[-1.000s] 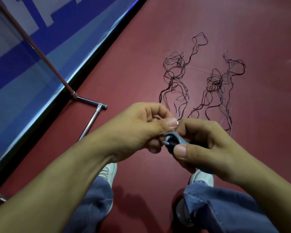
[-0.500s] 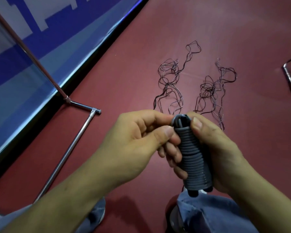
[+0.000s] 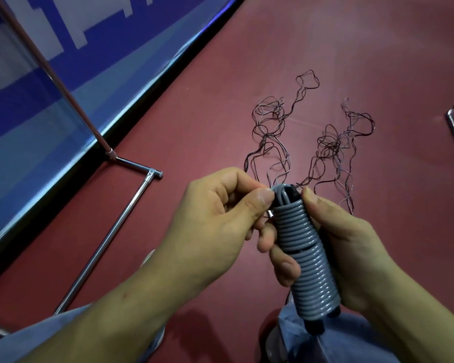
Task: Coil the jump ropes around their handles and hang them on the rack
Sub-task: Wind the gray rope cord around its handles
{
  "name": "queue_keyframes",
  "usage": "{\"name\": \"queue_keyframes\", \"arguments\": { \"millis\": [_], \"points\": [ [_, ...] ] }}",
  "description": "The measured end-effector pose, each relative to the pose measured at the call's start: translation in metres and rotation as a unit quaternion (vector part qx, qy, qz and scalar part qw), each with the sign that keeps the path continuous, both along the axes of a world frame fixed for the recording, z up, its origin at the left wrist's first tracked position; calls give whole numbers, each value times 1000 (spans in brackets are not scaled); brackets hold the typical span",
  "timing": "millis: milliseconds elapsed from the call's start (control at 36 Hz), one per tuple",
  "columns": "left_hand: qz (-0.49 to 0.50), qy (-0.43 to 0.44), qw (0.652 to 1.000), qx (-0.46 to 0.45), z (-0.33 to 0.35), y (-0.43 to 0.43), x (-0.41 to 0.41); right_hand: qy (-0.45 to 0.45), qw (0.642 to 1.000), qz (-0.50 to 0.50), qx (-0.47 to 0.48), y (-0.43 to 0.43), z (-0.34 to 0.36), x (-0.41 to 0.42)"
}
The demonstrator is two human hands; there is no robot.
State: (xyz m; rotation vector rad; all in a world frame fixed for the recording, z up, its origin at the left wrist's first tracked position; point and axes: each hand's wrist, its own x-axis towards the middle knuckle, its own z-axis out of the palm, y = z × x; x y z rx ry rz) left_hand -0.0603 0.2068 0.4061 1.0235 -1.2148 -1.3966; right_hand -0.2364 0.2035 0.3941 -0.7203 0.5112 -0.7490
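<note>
The grey jump rope (image 3: pixel 307 258), coiled tight round its handles, is gripped mid-coil by the right hand (image 3: pixel 351 252) above the floor (image 3: pixel 247 61) while the left hand (image 3: pixel 215 226) pinches its top end; light and springy, it probably unwinds unless squeezed across the turns.

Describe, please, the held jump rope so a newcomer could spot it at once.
Above the red floor, right of the metal rack, the right hand grips a grey rope wound in tight coils round dark handles; the left hand pinches its top. Unlike the thin tangled ropes beyond, it is neatly coiled.
</note>
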Motion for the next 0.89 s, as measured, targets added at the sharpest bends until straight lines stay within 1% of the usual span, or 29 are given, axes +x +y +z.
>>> {"name": "queue_keyframes", "arguments": {
  "millis": [56,167,306,389,528,611,667,722,778,833,889],
  "points": [
    [9,-2,1000,-1,0,1,0,30,1000,6,-2,-1,3,-1],
    [17,-33,999,-1,-3,4,1,74,997,14,6,-4,8,-2],
    [28,-82,996,4,-10,1,0,64,997,-16,42,-1,10,0],
    [17,-55,998,20,-11,-1,-2,45,996,-26,66,0,11,0],
    [22,-22,998,57,-14,0,-9,40,997,-14,71,0,14,-1],
    [8,6,996,83,-15,0,-11,32,998,-26,44,0,14,1],
    [-4,19,996,87,-13,1,-10,30,998,-58,21,0,14,2],
    [-17,27,996,82,-10,1,-8,29,996,-90,10,0,15,2],
    [-23,14,997,67,-8,3,-8,22,995,-102,-1,2,15,3],
    [-21,-37,999,18,-7,4,-7,17,994,-105,-8,2,14,5],
    [-23,-97,993,-55,-6,7,-6,15,994,-109,-3,3,13,6]
  ]
}}
